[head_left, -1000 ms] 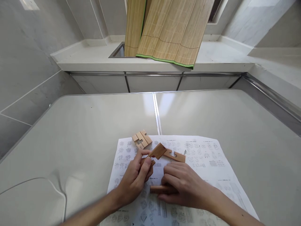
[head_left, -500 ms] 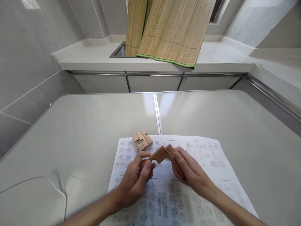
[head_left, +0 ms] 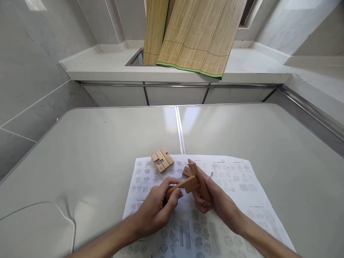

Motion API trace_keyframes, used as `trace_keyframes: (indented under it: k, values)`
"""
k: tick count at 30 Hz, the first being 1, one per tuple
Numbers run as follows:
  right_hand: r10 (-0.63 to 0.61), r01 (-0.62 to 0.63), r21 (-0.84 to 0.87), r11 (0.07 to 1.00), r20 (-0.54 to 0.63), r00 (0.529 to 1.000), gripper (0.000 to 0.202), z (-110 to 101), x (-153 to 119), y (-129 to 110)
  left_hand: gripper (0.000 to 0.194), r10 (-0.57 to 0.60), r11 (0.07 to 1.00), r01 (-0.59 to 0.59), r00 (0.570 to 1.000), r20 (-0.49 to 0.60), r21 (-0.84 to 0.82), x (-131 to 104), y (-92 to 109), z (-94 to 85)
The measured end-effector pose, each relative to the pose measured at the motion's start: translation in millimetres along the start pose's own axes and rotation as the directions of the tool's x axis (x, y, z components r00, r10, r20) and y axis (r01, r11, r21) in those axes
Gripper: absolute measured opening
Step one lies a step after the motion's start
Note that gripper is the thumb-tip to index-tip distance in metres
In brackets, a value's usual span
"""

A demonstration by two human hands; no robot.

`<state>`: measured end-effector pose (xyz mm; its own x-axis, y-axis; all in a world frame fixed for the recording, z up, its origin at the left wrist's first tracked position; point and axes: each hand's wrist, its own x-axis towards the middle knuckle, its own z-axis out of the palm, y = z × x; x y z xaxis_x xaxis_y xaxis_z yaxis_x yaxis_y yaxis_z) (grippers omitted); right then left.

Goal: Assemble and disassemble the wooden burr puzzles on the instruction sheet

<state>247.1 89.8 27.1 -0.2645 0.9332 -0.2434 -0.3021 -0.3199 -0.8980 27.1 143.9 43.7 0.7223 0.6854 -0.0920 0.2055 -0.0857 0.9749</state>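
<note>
My left hand (head_left: 158, 208) pinches a notched wooden piece (head_left: 191, 184) between thumb and fingers, its far end reaching right. Numbered wooden pieces (head_left: 200, 181) are in my right hand (head_left: 217, 197), one upright and tilted, another crossing behind it. The left piece's end touches or overlaps the right pieces; whether they interlock I cannot tell. Beyond my left hand, a flat group of light wooden pieces (head_left: 162, 160) with a small gap in its middle lies at the top left of the printed sheet (head_left: 242, 179).
The sheet lies on a pale table (head_left: 107, 143) with a metal seam (head_left: 179, 129). A white cable (head_left: 66, 216) curves at the lower left. Behind the table are a counter (head_left: 107, 75), a sink edge (head_left: 134, 57) and a hanging bamboo mat (head_left: 199, 39).
My right hand has turned its pieces more upright, showing another piece behind. My left hand has moved slightly right, bringing its piece across in front of them.
</note>
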Motion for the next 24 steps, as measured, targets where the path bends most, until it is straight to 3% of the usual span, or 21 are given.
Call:
trace_keyframes:
  k: [4,9,15,21,24]
  values:
    - [-0.091,0.082,-0.210,0.974,-0.032,0.995,0.058,2.6,-5.4,1.6,0.027,-0.026,1.000,0.025,0.999,0.020,0.007,-0.2,0.1,-0.7]
    - [-0.229,0.196,-0.513,0.836,0.000,0.974,0.060,0.7,-10.1,8.7,0.027,-0.020,1.000,0.020,0.999,0.039,0.016,0.9,4.5,-2.4]
    - [-0.187,0.189,-0.591,0.784,0.065,0.980,0.062,-2.1,-14.0,9.9,0.027,-0.013,0.999,0.011,0.997,0.072,0.034,0.7,6.4,-4.9]
    - [-0.226,0.259,-0.681,0.685,0.140,0.964,0.087,5.4,-13.5,7.1,0.028,0.009,0.997,-0.017,0.994,0.110,0.074,1.3,9.4,-6.3]
    - [-0.240,0.280,-0.704,0.653,0.159,0.958,0.089,8.7,-12.4,5.6,0.027,0.018,0.995,-0.029,0.992,0.124,0.091,1.1,8.3,-6.0]
